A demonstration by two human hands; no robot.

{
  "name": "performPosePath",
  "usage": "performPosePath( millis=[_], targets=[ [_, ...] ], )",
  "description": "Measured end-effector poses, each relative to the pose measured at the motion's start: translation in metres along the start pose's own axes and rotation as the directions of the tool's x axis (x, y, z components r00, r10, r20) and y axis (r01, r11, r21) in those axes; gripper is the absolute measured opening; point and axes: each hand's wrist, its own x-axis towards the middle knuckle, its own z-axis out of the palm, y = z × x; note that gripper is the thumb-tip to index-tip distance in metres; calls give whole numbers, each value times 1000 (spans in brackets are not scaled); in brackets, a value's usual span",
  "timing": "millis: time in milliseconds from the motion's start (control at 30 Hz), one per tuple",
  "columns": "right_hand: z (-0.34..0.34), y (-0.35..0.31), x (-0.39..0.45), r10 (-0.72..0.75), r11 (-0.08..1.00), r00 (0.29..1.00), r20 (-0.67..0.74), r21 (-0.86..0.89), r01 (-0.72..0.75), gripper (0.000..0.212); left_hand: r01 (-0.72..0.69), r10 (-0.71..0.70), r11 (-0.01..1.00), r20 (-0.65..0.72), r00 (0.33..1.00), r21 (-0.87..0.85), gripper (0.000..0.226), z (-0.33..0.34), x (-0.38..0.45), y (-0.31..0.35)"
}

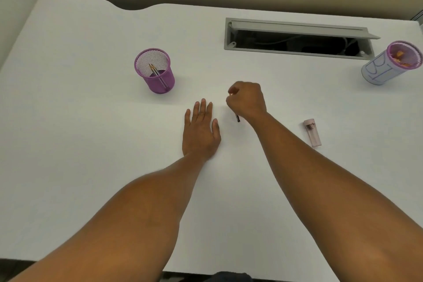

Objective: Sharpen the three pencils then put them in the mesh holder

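Observation:
A purple mesh holder (154, 71) stands upright on the white desk (91, 144), left of centre, with two sharpened pencils (153, 70) leaning inside it. My right hand (248, 101) is closed around a third pencil (238, 118); only its dark end shows below the fist, and a pale tip peeks out by the fingers. Flat on the desk just left of it lies my left hand (201, 131), fingers together and holding nothing. A pale pink sharpener (312, 132) lies on the desk to the right of my right forearm.
At the far right stands a second purple-rimmed cup (389, 64), wrapped in white paper, with orange shavings inside. An open grey cable tray (297, 41) is recessed in the desk at the back. The desk's near edge runs along the bottom.

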Motion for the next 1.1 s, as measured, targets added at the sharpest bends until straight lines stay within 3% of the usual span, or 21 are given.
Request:
performPosePath(
  millis=[167, 367, 567, 767, 933, 1100],
  targets=[
    [3, -58, 19, -155, 971, 981, -116, 166, 173, 12, -1, 1, 1000, -1, 1000, -5, 57, -1, 1, 0],
    [20, -112, 33, -272, 884, 940, -205, 334, 329, 12, 10, -10, 1000, 1, 1000, 2, 57, -3, 0, 1],
    [45, -130, 44, -346, 886, 931, -115, 286, 364, 13, -14, 12, 998, 30, 999, 62, 61, -5, 0, 1],
    [63, -138, 45, -337, 937, 940, 44, 107, 331, 19, -22, 17, 995, 52, 999, 94, 57, -9, -2, 0],
    [71, -137, 45, -335, 942, 940, 63, 20, 334, 20, -33, 28, 997, 73, 997, 74, 59, -12, -4, 2],
    [72, -136, 45, -324, 946, 945, 47, 45, 322, 21, -39, 35, 997, 55, 998, 63, 58, -12, -3, 3]
  ],
)
